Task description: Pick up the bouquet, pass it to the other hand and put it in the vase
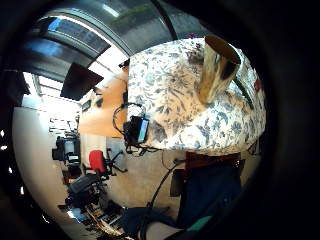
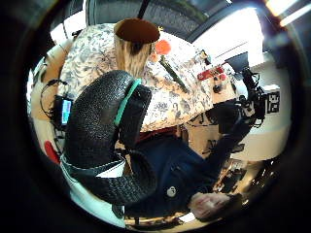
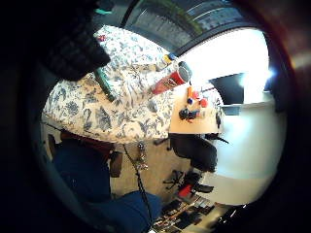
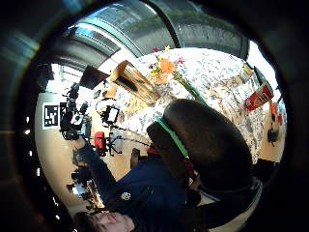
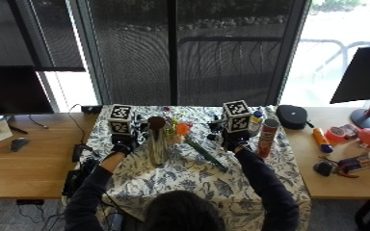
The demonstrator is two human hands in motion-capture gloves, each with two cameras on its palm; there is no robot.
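Observation:
A tall metallic vase point(image 5: 156, 140) stands upright on the floral tablecloth point(image 5: 191, 185). Beside it lies the bouquet point(image 5: 194, 144), its orange flower near the vase and its green stems pointing toward the table's front right. My left hand point(image 5: 118, 144) hovers left of the vase and holds nothing. Right of the bouquet is my right hand point(image 5: 235, 139), also holding nothing. The left palm views show the vase point(image 1: 217, 67) and the bouquet point(image 2: 167, 63) a short way off. From the right palm, the bouquet point(image 4: 169, 70) lies next to the vase point(image 4: 133, 82), and the stems point(image 3: 104, 83) are in sight.
A red snack can point(image 5: 268, 137) and a small bottle point(image 5: 256, 122) stand just right of my right hand. A black case point(image 5: 293, 117) and small items lie on the wooden desk point(image 5: 339, 178) to the right. A dark device with cables point(image 5: 76, 175) sits at the table's left edge.

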